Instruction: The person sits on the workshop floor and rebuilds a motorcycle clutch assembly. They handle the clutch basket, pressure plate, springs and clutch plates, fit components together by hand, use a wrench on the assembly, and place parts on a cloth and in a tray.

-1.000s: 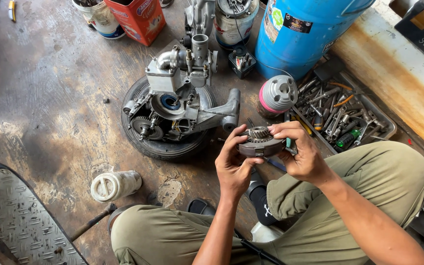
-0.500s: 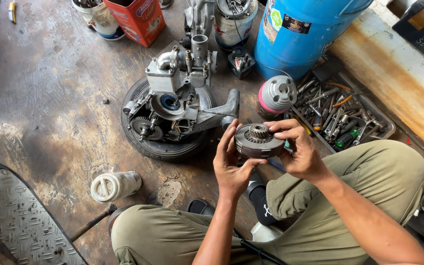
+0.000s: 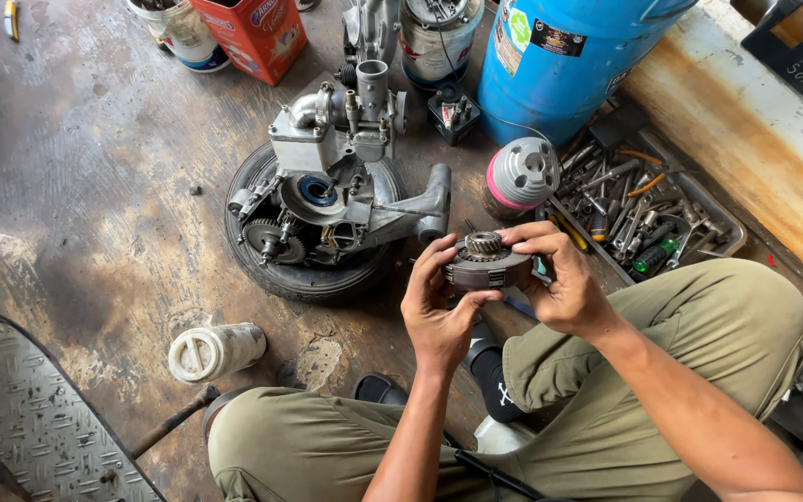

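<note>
Steel-grey and round, the gear part (image 3: 485,260) sits between both my hands above the stained floor (image 3: 95,214). From the head view, I see my left hand (image 3: 439,311) cupping its near edge, fingers closed on it, while my right hand (image 3: 564,279) grips the far side, thumb over the toothed hub. Just beyond lies an engine (image 3: 341,181) on a tyre (image 3: 281,270); a tool tray (image 3: 648,209) is to the right.
</note>
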